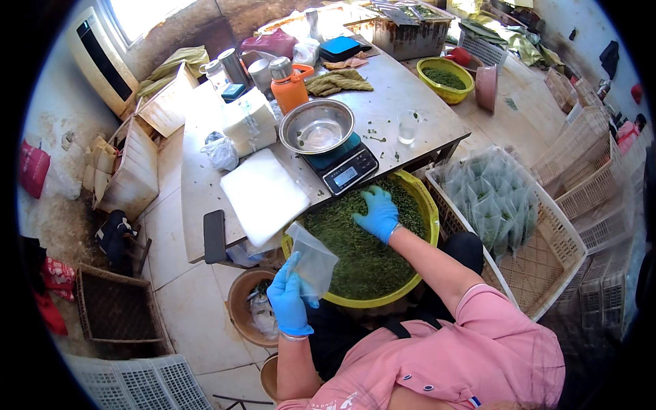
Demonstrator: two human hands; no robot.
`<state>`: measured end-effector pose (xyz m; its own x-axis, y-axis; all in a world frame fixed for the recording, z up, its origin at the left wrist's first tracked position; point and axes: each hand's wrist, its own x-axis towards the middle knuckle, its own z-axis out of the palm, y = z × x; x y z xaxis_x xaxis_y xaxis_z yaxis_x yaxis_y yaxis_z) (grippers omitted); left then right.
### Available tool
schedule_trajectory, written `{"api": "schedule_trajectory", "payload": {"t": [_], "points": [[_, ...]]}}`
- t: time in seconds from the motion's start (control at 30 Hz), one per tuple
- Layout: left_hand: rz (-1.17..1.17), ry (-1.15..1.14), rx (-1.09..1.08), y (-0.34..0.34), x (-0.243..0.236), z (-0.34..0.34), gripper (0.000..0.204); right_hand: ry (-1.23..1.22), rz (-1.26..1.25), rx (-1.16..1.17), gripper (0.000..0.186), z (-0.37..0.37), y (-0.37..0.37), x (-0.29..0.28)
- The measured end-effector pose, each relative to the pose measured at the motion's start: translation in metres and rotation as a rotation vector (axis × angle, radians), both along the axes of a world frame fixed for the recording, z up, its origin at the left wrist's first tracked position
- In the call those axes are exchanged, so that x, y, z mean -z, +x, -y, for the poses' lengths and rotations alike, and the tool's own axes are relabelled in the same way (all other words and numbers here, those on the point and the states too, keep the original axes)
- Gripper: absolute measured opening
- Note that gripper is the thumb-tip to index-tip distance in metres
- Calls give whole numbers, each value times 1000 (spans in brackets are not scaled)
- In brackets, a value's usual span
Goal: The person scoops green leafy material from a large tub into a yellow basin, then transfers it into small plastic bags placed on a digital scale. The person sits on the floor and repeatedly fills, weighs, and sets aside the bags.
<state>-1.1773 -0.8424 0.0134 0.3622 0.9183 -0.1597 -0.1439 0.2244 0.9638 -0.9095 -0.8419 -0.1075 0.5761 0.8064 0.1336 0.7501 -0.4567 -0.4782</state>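
1. Left hand (288,304), in a blue glove, is at lower centre of the frame with its fingers pinched shut on a small clear plastic bag (313,263), held upright just over the near rim of the big yellow tub (432,217).
2. Right hand (377,213), also gloved, is pressed palm-down into the chopped greens (355,256) that fill the tub. Fingers look curled into the pile, but I can't tell if they've actually closed on a handful.
3. My take on doing this bit well: keep the bag mouth spread open and right above the tub so anything that spills falls back in.
4. Take modest scoops. The bag is small, so a heaped handful would probably go over the sides.
5. The scale (342,166) with the steel bowl (317,127) on it sits on the counter (403,89) just above the tub, close enough to reach.
6. Basket (547,256) on the right of the frame holds a pile of filled bags (493,198).
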Motion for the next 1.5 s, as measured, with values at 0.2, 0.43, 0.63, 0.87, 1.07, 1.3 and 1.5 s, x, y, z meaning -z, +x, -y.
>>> {"api": "schedule_trajectory", "payload": {"t": [0.2,0.43,0.63,0.87,1.07,1.3,1.5], "points": [[41,-15,13,-6,1,-7,34,188,132,-337,50,57,-35,-14],[0,-20,-39,-6,-5,-4,33,28,28,-199,80,17,-31,-22],[20,-29,-21,-3,-9,-2,33,-327,86,-383,88,4,-72,-42],[60,-17,68,-8,-8,-1,34,-341,37,-326,79,31,-37,-38],[56,-13,100,7,-11,6,32,-302,66,-248,66,9,-15,-19],[65,9,123,28,-23,6,33,-37,-224,-265,65,29,8,-13],[102,-47,95,45,-9,-13,28,376,-1076,-292,47,33,8,-51]]}}
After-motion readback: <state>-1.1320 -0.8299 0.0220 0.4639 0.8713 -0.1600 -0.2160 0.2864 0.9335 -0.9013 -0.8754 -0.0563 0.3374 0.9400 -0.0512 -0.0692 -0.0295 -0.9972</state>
